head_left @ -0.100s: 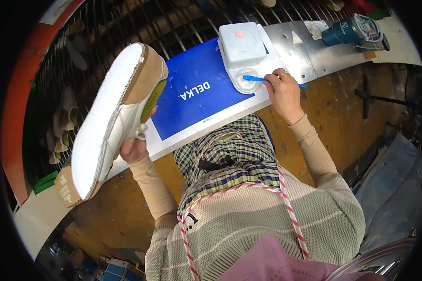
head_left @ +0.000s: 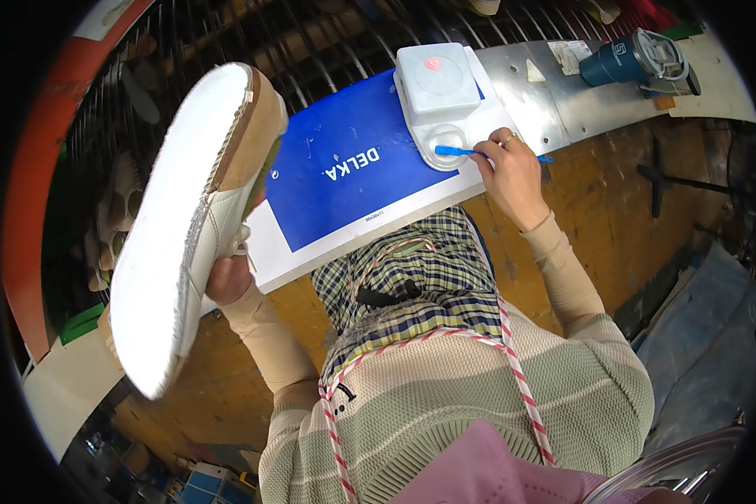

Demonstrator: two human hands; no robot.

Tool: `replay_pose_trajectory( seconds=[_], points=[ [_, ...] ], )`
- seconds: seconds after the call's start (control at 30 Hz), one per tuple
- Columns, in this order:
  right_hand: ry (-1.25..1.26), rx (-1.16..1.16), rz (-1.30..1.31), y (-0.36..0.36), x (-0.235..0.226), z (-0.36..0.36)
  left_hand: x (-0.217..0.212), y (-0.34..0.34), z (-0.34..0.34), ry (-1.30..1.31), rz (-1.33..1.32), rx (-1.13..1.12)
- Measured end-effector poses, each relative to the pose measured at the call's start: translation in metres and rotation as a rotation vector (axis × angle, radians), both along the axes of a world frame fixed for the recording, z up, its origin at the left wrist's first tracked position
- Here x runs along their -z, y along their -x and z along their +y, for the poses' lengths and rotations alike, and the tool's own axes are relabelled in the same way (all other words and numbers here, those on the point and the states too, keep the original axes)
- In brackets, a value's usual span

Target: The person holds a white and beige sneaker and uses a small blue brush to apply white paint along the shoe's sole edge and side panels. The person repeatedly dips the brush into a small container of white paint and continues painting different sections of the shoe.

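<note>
1. A beige-and-white shoe [head_left: 195, 220] is gripped in the left hand [head_left: 229, 280], raised at the left end of a blue-and-white panel [head_left: 328, 143], sole outward.
2. A slim blue brush [head_left: 454, 151] is pinched in the right hand [head_left: 512, 178], its head over a white dispenser [head_left: 438, 91].

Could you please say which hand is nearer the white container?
Right. The right hand is beside the white container, on its near right; the left hand, holding a shoe, is farther off, leftward.
</note>
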State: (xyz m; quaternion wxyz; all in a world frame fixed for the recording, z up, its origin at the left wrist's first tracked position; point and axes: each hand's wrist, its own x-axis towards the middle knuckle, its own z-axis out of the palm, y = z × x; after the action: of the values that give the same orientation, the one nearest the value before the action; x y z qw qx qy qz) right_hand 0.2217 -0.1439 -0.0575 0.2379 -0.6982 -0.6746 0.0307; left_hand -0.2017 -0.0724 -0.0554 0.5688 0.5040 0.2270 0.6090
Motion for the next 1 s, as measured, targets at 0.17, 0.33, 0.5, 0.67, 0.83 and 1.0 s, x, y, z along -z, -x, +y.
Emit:
replay_pose_trajectory(
  seconds=[0.17, 0.33, 0.5, 0.67, 0.83, 1.0],
  points=[
    [0.006, 0.054, -0.002, -0.002, 0.001, 0.002, -0.029, 0.007, 0.014, -0.300, 0.331, -0.453],
    [0.010, 0.051, -0.024, -0.004, 0.018, 0.009, -0.047, -0.019, 0.026, -0.495, 0.668, -0.640],
    [0.167, 0.038, 0.283, -0.026, 0.024, 0.003, -0.063, -0.048, 0.023, -0.621, 0.757, -0.682],
    [0.588, 0.201, 1.047, -0.042, 0.020, -0.001, -0.069, -0.072, 0.015, -0.718, 0.743, -0.715],
    [0.501, 0.090, 1.528, -0.009, -0.019, 0.016, -0.074, -0.079, 0.019, -0.720, 0.733, -0.577],
    [-0.021, -0.314, 1.425, 0.053, -0.083, 0.058, -0.085, -0.091, 0.022, -0.962, 0.808, -0.570]
  ],
)
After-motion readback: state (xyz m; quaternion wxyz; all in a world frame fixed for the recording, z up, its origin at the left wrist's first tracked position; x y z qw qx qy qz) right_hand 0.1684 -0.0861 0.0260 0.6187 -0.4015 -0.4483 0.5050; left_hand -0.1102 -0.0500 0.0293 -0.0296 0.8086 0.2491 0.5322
